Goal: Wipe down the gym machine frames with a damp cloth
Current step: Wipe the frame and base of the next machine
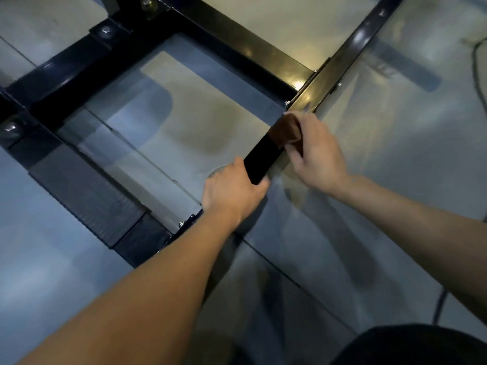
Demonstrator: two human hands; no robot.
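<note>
Head view
Frame: a black metal gym machine frame of square bars lies low over a glossy grey floor, its bars joined with bolts.
Bar being worked: one black bar runs diagonally from the lower middle up toward the frame's upper right corner, where it meets a cross bar at a bright reflective joint.
Cloth: a brown cloth is folded over the top of that bar, just below the joint.
Right hand: the right hand grasps the cloth; its fingers curl round the far side of the bar with the cloth beneath them, and the thumb presses the cloth's lower edge on the near side.
Left hand: the left hand grips the same bar lower down, fingers wrapped round it from the left, thumb tip at the bar's right edge. It touches bare metal, apart from the cloth.
Gap: a short stretch of bare bar shows between the two hands.
Blur: the picture is soft, so the cloth's texture and dampness cannot be told.
Cable: a dark cable lies on the floor at the right edge.
</note>
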